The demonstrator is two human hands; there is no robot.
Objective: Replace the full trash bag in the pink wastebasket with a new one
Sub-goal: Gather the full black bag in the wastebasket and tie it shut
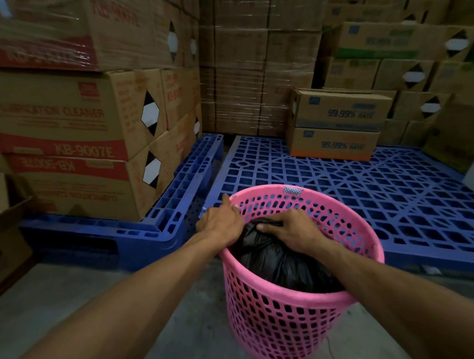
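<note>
A pink perforated wastebasket (289, 323) stands on the concrete floor in front of me, leaning slightly against a blue pallet. Inside it sits a full black trash bag (279, 262), its top gathered. My left hand (222, 224) rests on the basket's left rim, fingers curled over the edge and thumb along the outside. Reaching down into the basket, my right hand (291, 228) closes its fingers around the bunched top of the black bag. No new bag is in view.
Two blue plastic pallets (398, 197) lie behind the basket. Stacked cardboard boxes (69, 128) crowd the left pallet, and two boxes (338, 126) sit on the right one. More cartons wall the back. An open box (4, 243) stands at far left. Grey floor (170, 336) surrounds the basket.
</note>
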